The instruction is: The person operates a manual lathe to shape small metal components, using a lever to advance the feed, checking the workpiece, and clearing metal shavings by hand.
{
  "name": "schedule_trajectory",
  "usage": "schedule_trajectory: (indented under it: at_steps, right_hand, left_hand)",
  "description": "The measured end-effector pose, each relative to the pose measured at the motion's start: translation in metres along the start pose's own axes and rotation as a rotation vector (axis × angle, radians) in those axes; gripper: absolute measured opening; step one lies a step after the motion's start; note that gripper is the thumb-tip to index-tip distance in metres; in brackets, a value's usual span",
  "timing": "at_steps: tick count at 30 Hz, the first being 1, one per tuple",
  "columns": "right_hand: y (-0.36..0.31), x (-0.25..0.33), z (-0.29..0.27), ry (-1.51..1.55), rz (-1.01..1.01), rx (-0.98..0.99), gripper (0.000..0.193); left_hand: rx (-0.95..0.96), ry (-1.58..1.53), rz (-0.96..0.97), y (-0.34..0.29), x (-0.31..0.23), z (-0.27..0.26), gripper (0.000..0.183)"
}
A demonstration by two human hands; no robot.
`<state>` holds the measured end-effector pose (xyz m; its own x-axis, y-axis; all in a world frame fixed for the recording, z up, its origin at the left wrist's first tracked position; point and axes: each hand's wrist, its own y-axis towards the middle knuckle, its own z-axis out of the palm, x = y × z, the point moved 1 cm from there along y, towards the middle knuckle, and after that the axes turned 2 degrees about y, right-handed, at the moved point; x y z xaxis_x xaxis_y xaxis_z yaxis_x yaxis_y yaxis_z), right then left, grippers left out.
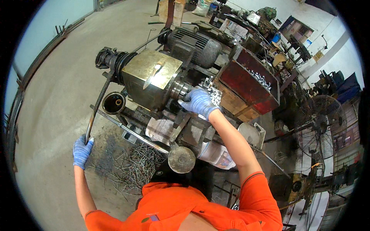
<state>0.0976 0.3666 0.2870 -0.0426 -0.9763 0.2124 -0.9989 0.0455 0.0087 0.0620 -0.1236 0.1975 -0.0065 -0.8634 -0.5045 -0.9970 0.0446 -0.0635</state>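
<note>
Orange is the shirt [173, 206] of the person, which I see nearest in the head view, with both forearms reaching forward from its short sleeves. Both hands wear blue-and-white gloves. On the left side, the left hand [82, 151] is closed around the lower end of a long dark lever [99, 101]. This lever stands slanted, and its upper end meets the machine near the black round part at the left of the metal housing [148, 73]. The right hand [199, 101] is at the other end of the housing, with fingers bent and thumb apart, just beside the shiny round spindle [178, 89]. Its fingertips are partly hidden, so I cannot tell whether it grips a small piece there.

Behind the housing lies a dark ribbed motor [196, 48]. To the right of it, a dark red bin [246, 79], tilted in my sight, contains many small silvery parts [260, 79]. Near the lever, at the left front of the housing, is an open round pot [113, 102] with a dark inside. A shiny bar [135, 135] runs slanted in front of the machine, and a round worn plate [181, 159] is near its lower end. Below the bar, thin metal scraps [140, 163] lie in a tangled heap on the floor [58, 127]. Far on the right stands a large black fan [320, 124].
</note>
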Motion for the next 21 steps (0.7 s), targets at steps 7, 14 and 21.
schedule_trajectory:
  at_steps: [7, 14, 21]
  right_hand:
    - [0.001, -0.001, -0.001, -0.005, 0.012, 0.001, 0.049]
    - [0.002, 0.005, -0.007, -0.016, -0.045, -0.022, 0.045]
    - [0.001, 0.014, -0.010, -0.163, -0.014, 0.078, 0.043]
  left_hand:
    - [0.030, 0.085, -0.029, -0.009, 0.003, -0.006, 0.037]
    - [0.029, 0.344, -0.051, -0.049, 0.030, -0.020, 0.038]
    - [-0.088, 0.573, -0.048, -0.032, 0.027, -0.006, 0.027]
